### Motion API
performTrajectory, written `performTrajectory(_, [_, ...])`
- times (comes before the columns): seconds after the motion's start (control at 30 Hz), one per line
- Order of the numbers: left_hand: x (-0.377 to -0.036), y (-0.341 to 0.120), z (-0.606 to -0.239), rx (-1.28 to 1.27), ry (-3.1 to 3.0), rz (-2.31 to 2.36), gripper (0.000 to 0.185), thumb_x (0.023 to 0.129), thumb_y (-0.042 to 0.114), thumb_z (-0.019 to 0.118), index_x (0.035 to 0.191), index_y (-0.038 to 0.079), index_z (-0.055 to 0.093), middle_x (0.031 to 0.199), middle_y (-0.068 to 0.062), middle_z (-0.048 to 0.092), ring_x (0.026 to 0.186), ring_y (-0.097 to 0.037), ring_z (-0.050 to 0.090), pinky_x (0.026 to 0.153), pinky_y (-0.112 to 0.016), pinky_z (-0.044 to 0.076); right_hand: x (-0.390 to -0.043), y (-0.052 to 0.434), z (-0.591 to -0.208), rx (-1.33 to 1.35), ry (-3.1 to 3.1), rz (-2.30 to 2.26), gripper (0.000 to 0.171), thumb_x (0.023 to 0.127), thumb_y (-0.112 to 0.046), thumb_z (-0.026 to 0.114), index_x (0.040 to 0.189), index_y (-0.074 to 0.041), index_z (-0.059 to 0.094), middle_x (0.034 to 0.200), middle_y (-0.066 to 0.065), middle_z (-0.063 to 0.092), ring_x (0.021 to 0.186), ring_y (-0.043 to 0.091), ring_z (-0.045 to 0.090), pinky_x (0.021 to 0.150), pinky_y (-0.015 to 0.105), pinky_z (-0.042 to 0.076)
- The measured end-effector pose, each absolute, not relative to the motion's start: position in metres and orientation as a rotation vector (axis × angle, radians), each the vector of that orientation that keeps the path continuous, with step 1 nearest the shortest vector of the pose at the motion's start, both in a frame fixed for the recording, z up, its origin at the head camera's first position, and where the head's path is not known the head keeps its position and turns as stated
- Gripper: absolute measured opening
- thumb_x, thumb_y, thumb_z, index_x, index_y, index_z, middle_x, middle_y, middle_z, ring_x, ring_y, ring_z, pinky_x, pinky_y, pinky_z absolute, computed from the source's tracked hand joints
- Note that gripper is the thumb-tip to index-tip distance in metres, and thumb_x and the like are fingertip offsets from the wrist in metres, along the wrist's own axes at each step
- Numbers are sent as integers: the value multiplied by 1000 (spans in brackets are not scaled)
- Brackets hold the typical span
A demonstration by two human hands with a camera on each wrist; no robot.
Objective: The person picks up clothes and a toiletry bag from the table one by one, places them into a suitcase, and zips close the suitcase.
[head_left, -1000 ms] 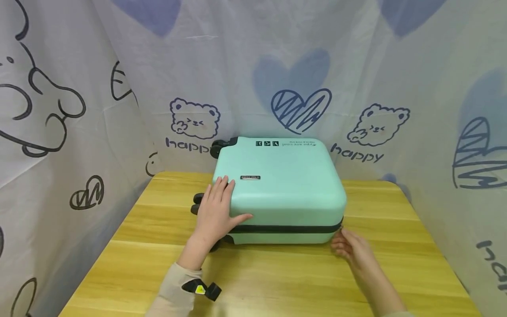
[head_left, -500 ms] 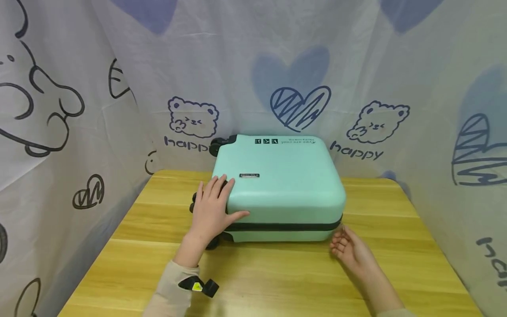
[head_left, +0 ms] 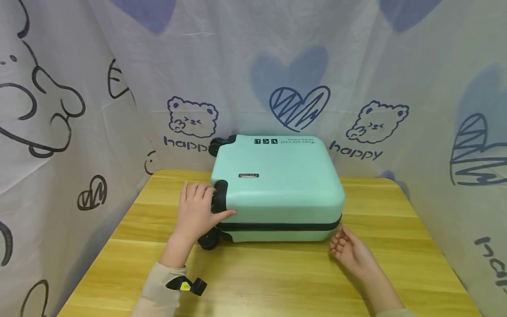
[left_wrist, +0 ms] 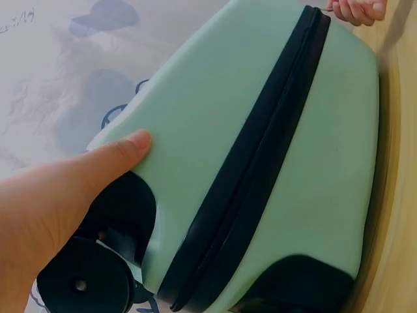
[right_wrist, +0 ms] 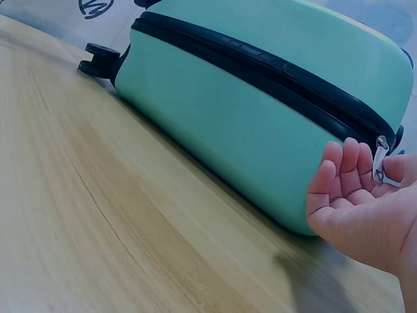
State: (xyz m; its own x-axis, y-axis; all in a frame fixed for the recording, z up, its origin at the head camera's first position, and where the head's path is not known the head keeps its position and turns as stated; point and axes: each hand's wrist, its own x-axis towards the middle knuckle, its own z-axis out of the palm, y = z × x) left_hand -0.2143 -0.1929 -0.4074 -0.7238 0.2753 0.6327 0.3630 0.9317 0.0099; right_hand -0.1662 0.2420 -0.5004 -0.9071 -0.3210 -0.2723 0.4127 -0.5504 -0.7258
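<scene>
Nearest us, our right hand (head_left: 350, 251) lay on the tabletop (head_left: 277, 281) with fingers loosely curled and nothing gripped; the metal zipper pull (right_wrist: 379, 164) hung just past its fingertips, at the near right corner of the mint suitcase (head_left: 277, 185). Our left hand (head_left: 196, 213) rested against the case's left end, fingers relaxed over a black wheel (head_left: 219, 197), thumb pressed flat on the shell and holding nothing. The suitcase lay flat just beyond both hands, its long zipper seam (head_left: 279, 226) running left to right between them, so the right hand was the nearer to the pull. Behind stood the printed curtain (head_left: 253, 66).
</scene>
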Motion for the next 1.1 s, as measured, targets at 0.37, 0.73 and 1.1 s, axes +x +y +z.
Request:
performTrajectory(0.37, [-223,-198,-406,-643,-2393,-151,74,63,73,73,84,3,65,82,-10,59,81,-29,54,73,-41,44,-168,247,-503,-69,916,-2426,45,108,-36,17,95,-14,54,92,-4,57,88,11,52,84,24,43])
performTrajectory(0.73, [-226,-205,-403,-679,-2417,-219,71,61,68,77,85,3,66,85,-11,63,85,-28,56,82,-43,44,-170,243,-512,-72,623,-2447,39,108,-32,20,89,-12,48,86,0,49,84,13,43,80,25,38])
performTrajectory(1.1, [-227,-202,-399,-663,-2402,-262,70,61,69,77,86,5,67,85,-10,62,87,-28,55,83,-43,43,-173,245,-515,-106,173,-2415,46,108,-33,21,85,-7,51,79,-1,41,77,10,29,78,26,36])
